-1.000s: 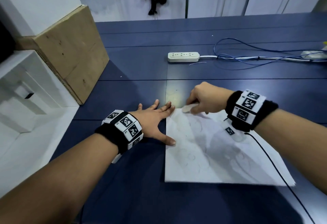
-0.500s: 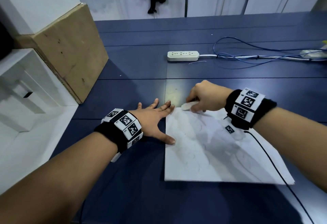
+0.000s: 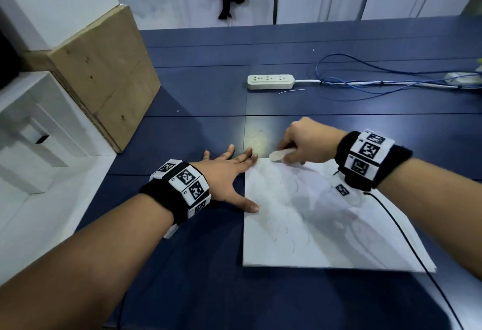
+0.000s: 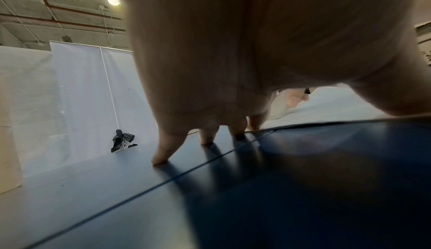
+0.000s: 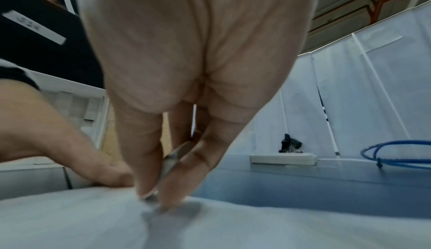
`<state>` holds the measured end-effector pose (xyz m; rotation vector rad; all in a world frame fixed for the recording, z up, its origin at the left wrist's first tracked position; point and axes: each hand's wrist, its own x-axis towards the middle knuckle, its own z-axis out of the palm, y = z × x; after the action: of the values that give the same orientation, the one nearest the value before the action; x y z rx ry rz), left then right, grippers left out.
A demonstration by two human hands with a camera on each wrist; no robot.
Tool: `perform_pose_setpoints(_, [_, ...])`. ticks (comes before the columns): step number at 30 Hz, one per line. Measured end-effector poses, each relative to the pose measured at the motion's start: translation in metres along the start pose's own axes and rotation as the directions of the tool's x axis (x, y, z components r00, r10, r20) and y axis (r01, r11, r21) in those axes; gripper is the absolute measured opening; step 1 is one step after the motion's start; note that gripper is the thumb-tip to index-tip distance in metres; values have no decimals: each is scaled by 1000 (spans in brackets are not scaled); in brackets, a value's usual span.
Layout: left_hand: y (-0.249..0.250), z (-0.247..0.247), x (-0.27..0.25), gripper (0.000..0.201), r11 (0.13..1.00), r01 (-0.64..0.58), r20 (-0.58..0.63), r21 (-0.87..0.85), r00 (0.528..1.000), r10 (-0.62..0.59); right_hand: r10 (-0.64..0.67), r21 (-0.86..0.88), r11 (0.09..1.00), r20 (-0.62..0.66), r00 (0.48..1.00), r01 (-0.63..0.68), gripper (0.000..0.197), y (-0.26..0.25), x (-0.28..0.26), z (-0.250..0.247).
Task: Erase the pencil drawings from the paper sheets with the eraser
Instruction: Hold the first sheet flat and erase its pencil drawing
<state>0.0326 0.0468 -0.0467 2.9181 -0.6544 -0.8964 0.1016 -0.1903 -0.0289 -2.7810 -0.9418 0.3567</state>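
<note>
1. Right hand (image 3: 307,144): its fingers are curled round a white eraser (image 3: 281,155) and pinch it. The eraser's tip touches the far left corner of the paper sheets (image 3: 313,225). In the right wrist view the eraser (image 5: 173,158) sits between thumb and fingertips (image 5: 172,195), and these press down onto the paper.
2. Left hand (image 3: 224,175): flat and spread, palm down, on the blue table (image 3: 195,277). The thumb tip lies on the left edge of the sheets; the forefinger tip reaches the far left corner, just beside the eraser. In the left wrist view the fingertips (image 4: 163,157) touch the table top and the fingers are straight, holding nothing.
3. Paper sheets: a white stack, lying flat on the table in front of the person. Faint pencil circles show across the top sheet; their detail is too pale to read.
4. Wristbands (image 3: 185,186): black bands with black-and-white square markers, one on each wrist. A thin black cable (image 3: 407,241) runs from the right band across the right side of the paper.
5. Power strip (image 3: 270,82): white, on the table beyond the hands, well apart from the paper. Blue cables (image 3: 365,87) loop to its right.
6. Cardboard box (image 3: 104,74): brown, standing tilted at the table's left edge, beside white shelving (image 3: 31,126).
</note>
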Motion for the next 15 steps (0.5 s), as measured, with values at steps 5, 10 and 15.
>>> perform_pose_setpoints(5, [-1,0,0,127,1000,4,3,-7,1000,-4,-197,99,979,242,950,177,37,-22,-42,7])
perform_pose_setpoints(10, [-1,1,1,127,1000,-1,-2,-3,1000,1,-78,14,997,56,995,77,21,-7,-12,1])
perform_pose_setpoints(15, [-2,1,2,128,1000,-2,0,-6,1000,2,-96,-14,995,63,993,97,34,-8,-18,3])
